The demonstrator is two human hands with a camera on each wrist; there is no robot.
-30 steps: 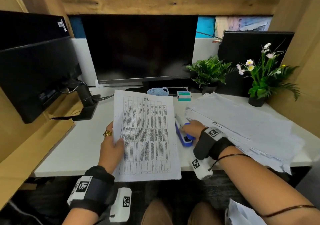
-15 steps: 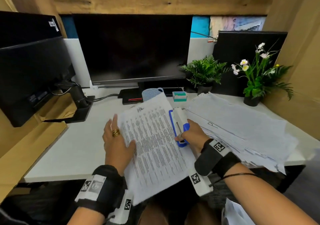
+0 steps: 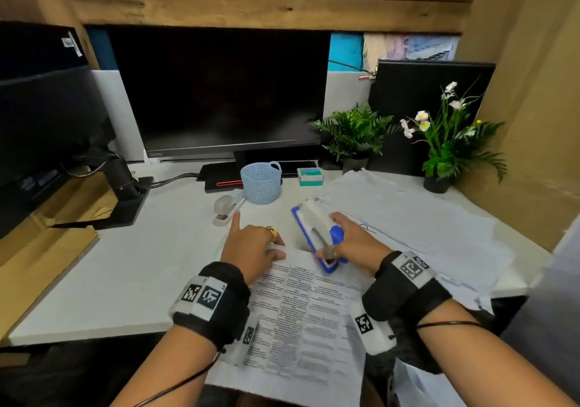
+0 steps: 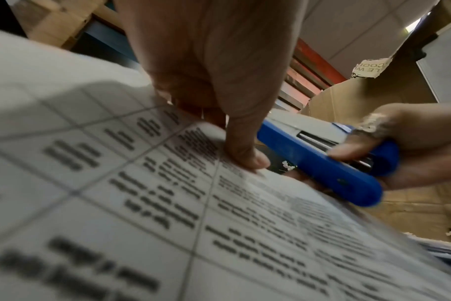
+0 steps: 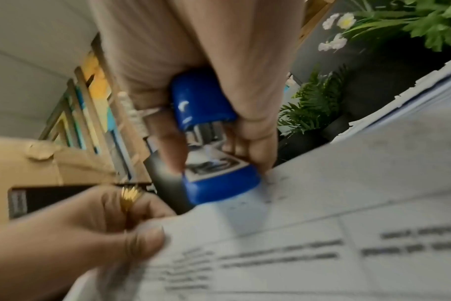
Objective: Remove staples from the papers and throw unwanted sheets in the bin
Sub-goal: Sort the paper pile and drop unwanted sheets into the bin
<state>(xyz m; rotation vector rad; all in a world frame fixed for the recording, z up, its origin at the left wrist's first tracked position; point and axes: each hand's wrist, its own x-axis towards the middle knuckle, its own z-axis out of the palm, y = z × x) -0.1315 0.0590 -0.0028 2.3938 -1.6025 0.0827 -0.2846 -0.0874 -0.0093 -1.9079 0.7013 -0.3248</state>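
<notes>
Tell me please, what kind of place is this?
Most likely an office desk in a wooden cubicle: a dark monitor stands on the white desk, with a loose paper pile and small potted plants beside it.

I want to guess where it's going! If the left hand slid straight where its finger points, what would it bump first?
Probably the small grey stapler, just beyond the left hand and its pointing finger; the blue basket sits farther right. Depth is uncertain.

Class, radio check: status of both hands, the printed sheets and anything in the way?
Left hand pinning printed sheets at top edge. Right hand gripping blue stapler, nose on corner. Nothing blocking.
</notes>
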